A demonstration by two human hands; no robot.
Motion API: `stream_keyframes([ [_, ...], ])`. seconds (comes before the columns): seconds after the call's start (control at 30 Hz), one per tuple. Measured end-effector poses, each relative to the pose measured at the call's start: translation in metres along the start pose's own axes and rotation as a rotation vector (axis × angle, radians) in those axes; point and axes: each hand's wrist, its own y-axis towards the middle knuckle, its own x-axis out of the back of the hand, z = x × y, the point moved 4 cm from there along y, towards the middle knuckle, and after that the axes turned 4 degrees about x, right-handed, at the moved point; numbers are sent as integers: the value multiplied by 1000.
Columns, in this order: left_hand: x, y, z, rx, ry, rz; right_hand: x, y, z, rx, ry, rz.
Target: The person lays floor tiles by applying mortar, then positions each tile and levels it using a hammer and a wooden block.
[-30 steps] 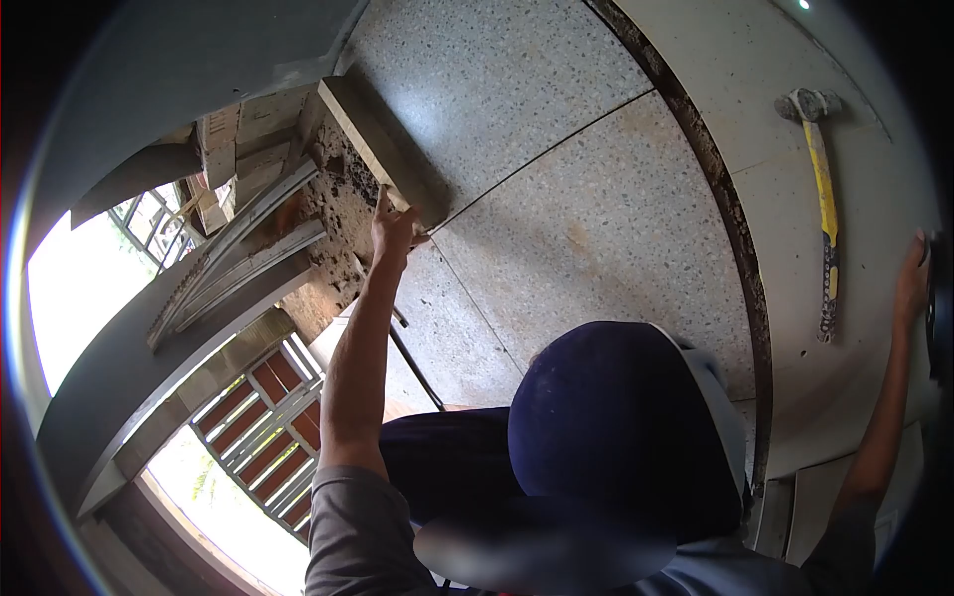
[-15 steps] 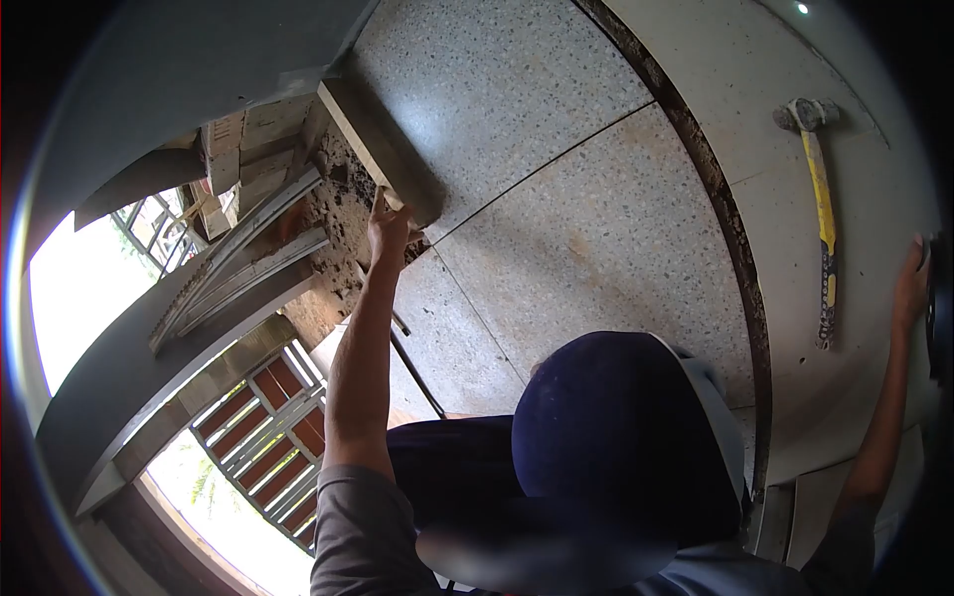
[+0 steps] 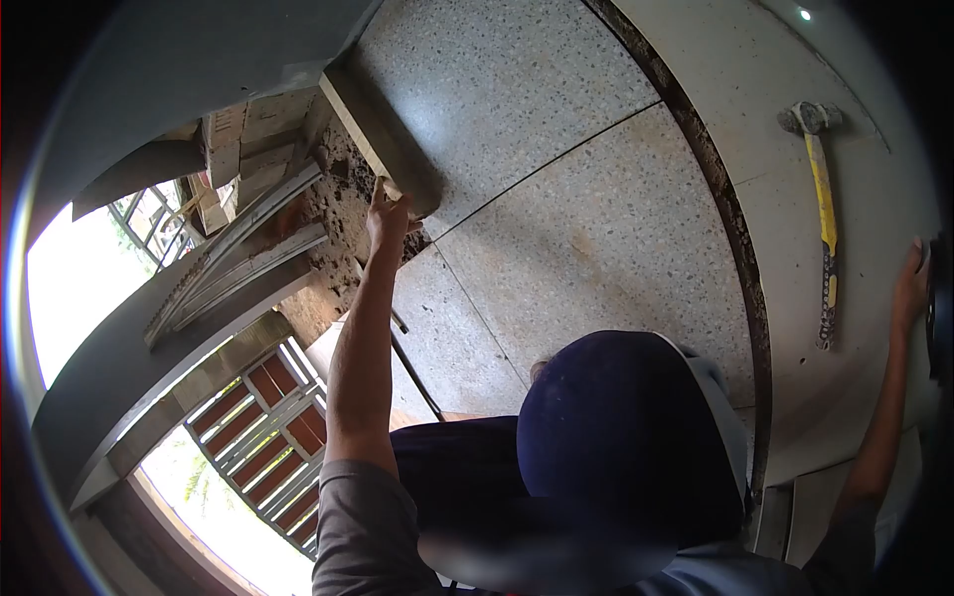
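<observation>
A wooden block (image 3: 373,134) lies slantwise along the upper-left edge of the speckled floor tiles (image 3: 517,89). My left hand (image 3: 390,214) grips its near end, with the thumb and fingers on either side of the wood. Loose brown soil (image 3: 343,184) shows just left of the block. At the far right edge is my right hand (image 3: 909,288), beside a dark round-edged object (image 3: 938,308); its fingers are mostly hidden, so its hold is unclear. A hammer with a yellow and black handle (image 3: 823,199) lies on the pale floor to the left of my right hand.
A dark blue cap (image 3: 621,437) covers the lower middle of the view. A dirt-filled gap (image 3: 720,189) curves between the speckled tiles and the pale floor. Metal frame pieces (image 3: 248,243) and a slatted gate (image 3: 268,427) stand at the left, with stacked boards (image 3: 268,124) above them.
My left hand and the end of the block have shifted slightly upward in the view. My right hand and the hammer look almost unchanged.
</observation>
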Motion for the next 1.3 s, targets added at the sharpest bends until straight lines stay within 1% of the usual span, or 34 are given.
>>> stream_keyframes([
  [0.07, -1, -1, 2, 20, -4, 0, 0, 1, 0, 7, 11, 1],
  [0.17, -5, -10, 7, 24, 8, 2, 1, 4, 1, 59, 48, -67],
  [0.27, -12, -36, 19, 28, 53, 4, -1, 1, 0, 24, 40, -15],
  [0.37, -24, -70, 40, -43, 143, -2, -3, 1, -3, -4, 22, 40],
  [0.4, -29, -85, 50, -85, 72, 26, -3, 2, -3, 4, 45, 54],
  [0.43, -33, -111, 46, -48, 121, 44, -3, 1, -3, 11, 68, 68],
  [0.5, -39, -126, 93, -135, 225, 58, -4, 6, -5, 66, 69, 59],
  [0.57, -41, -157, 91, -44, 335, 104, -4, 12, -9, 151, 21, 10],
  [0.6, -42, -162, 97, -111, 347, 67, -6, 12, -9, 157, 37, 12],
  [0.63, -41, -163, 93, -121, 356, 50, -4, 12, -6, 160, 51, 10],
  [0.73, -39, -154, 79, -138, 361, 16, 5, 12, 1, 176, 51, -8],
  [0.83, -31, -110, 72, -202, 207, -77, 4, 16, -3, 230, 54, -42],
  [0.87, -28, -98, 64, -208, 261, -123, 4, 17, -2, 255, 61, -55],
  [0.97, -18, -69, 42, -181, 276, -122, 8, 13, 4, 232, -6, -72],
  [1.07, -10, -35, 28, -170, 328, -160, 13, 14, 9, 270, 27, -149],
  [1.1, -9, -29, 29, -163, 340, -170, 12, 13, 8, 227, 18, -124],
  [1.23, -6, -27, 29, -190, 231, -134, -1, 7, -1, 83, -32, -37],
  [1.27, -4, -20, 27, -207, 233, -158, -4, 7, -5, 55, -50, -19],
  [1.3, -2, -11, 23, -222, 236, -180, -5, 6, -6, 91, -59, -49],
])
